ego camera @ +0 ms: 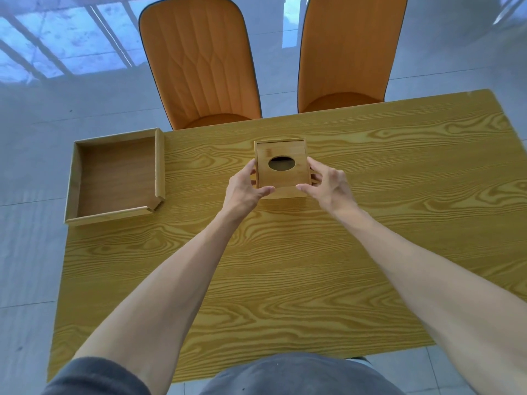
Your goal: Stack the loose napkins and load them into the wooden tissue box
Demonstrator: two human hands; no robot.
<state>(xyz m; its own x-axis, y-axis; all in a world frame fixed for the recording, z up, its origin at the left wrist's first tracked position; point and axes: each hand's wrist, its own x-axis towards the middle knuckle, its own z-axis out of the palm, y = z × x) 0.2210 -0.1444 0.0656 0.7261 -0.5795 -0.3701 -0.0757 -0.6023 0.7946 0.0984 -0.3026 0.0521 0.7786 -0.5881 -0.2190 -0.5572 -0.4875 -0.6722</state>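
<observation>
Two hands grip the box mid-frame on the table, left hand and right hand pinching its sides, thumbs at the lid's near edge. Open tray sits at left, two chairs up top.

No readable text anywhere. The box lid carries a small faint mark left of its oval hole, too blurred to make out.
</observation>
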